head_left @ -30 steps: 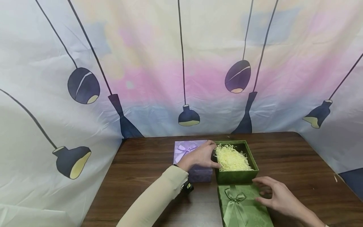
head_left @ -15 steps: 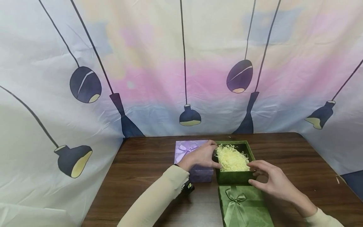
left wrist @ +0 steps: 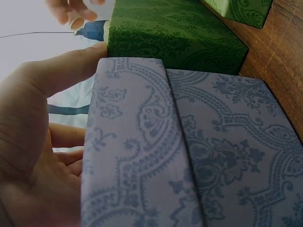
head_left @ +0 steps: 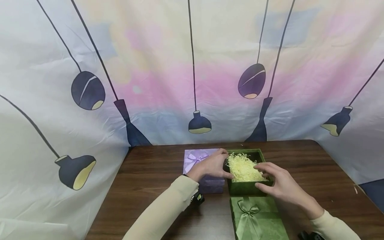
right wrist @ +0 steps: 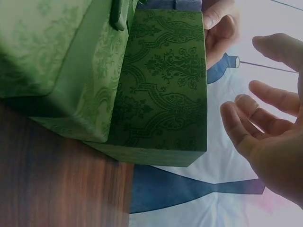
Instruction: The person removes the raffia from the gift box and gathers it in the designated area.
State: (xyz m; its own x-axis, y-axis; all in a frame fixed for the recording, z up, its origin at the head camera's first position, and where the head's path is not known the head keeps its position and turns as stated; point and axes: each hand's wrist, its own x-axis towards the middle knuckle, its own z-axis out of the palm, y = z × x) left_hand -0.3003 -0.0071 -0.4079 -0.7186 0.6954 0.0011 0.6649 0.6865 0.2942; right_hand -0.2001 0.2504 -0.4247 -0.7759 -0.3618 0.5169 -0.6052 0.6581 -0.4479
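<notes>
we see two hands working at a green gift box [head_left: 244, 189], which stands without its cover on a wooden table [head_left: 150, 176], to the right of the middle, with its mouth upward. inside it lies a heap of pale yellow shredded paper [head_left: 244, 166], and the dark inner wall shows behind the heap. the left hand [head_left: 211, 165] reaches over the purple gift box [head_left: 213, 185] to the left wall of the green one; its fingers are loosely bent and spread from the thumb, and in the left wrist view the thumb tip touches the green edge. the right hand [head_left: 279, 181] is relaxed and released, thumb apart from the fingers, above the near right corner of the green box; if the fingertips touch the paper, we cannot tell. the purple box is closed, just beside the green one, and on its top we notice a lilac ribbon bow [head_left: 196, 158]. nearer to the person lies the green lid [head_left: 270, 216], with its green satin bow [head_left: 249, 210] facing up. in the wrist views we find an ornamental pattern on both boxes. both arms wear cream sleeves [head_left: 168, 203]. behind the table hangs a pastel cloth [head_left: 168, 50], printed with dark lamps [head_left: 199, 125].
</notes>
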